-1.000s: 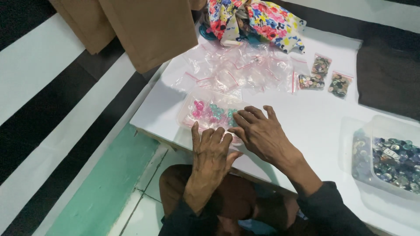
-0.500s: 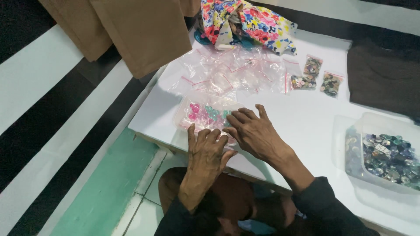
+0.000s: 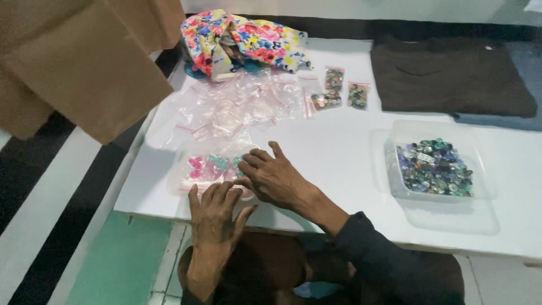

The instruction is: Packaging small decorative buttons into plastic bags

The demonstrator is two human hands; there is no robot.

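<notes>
Bead tub (image 3: 435, 169) right of bag (image 3: 212, 169)

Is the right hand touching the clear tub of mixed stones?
Apart. The head view shows bare white table between the right hand and the clear tub.

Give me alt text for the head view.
Both hands, left and right, press flat on a clear bag of pink and teal beads at the white table edge; empty bags beyond, tub of beads right.

dim, soft indoor light; slightly blurry, faint shadows.
</notes>
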